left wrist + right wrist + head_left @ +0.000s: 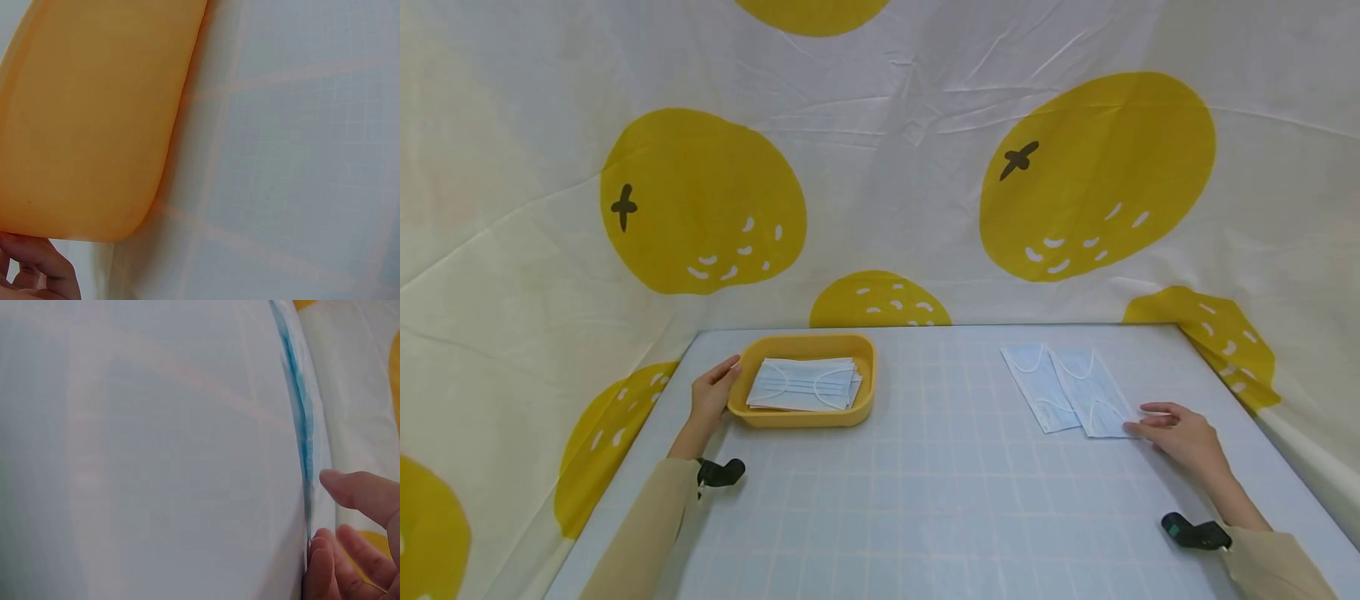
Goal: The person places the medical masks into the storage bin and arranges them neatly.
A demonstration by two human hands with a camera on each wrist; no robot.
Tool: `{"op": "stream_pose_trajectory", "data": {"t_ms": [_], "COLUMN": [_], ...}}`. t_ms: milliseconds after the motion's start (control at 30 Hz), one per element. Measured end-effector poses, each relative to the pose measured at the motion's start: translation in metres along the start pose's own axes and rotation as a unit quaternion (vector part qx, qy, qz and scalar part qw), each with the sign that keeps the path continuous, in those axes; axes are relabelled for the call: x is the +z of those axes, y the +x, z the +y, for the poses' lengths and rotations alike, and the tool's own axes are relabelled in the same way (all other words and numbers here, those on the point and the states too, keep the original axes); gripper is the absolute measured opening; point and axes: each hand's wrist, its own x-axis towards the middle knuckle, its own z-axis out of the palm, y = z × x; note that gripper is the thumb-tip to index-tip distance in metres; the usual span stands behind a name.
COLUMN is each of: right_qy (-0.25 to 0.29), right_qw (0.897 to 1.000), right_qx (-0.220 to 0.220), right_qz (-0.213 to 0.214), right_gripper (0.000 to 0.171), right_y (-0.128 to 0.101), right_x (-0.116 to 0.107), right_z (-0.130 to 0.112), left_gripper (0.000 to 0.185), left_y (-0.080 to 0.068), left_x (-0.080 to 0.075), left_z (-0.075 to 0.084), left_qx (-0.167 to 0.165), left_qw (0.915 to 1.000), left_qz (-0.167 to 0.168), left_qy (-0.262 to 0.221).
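A yellow tray (801, 421) at the back left holds a stack of light blue face masks (805, 385). My left hand (711, 396) grips the tray's left end at the rim; the left wrist view shows its bent fingers (44, 265) against that end. Farther right, two face masks lie flat and partly overlap: a left mask (1036, 387) and a right mask (1090, 392). My right hand (1183, 437) is at the right mask's near right corner, thumb and fingers apart. In the right wrist view its fingertips (322, 562) are beside the mask's edge.
The table (925, 500) has a pale blue checked cover. A white cloth with yellow fruit prints (895, 167) hangs behind the table and along both sides. Dark wrist cameras (722, 472) are strapped at both sleeves.
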Motion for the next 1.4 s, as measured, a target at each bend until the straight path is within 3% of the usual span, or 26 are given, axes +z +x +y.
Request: {"op": "stream_pose_trajectory", "data": {"t_ms": [433, 867, 1133, 1400], "right_qy": [-0.031, -0.020, -0.009, -0.013], "right_qw": [0.999, 0.998, 0.996, 0.995], "right_qx": [-0.036, 0.032, 0.029, 0.038], "right_qz": [-0.008, -0.041, -0.081, -0.086], "right_gripper": [0.071, 0.073, 0.071, 0.067], "right_y": [-0.0009, 0.0062, 0.0086, 0.0078], "right_x": [0.0018, 0.0024, -0.0016, -0.0021], "right_z": [-0.0021, -0.0065, -0.0071, -0.0081], "left_gripper": [0.049, 0.048, 0.048, 0.048], "left_y": [-0.0002, -0.0002, 0.0016, 0.0002], "left_x": [-0.0013, -0.0015, -0.0007, -0.0011], "left_z": [0.0001, 0.0000, -0.0016, -0.0011], "left_qx": [0.004, 0.002, 0.005, 0.011], "left_qw": [1.0000, 1.0000, 1.0000, 0.9999], "left_qz": [-0.002, 0.001, 0.003, -0.002], "left_qy": [-0.004, -0.006, -0.003, -0.008]}}
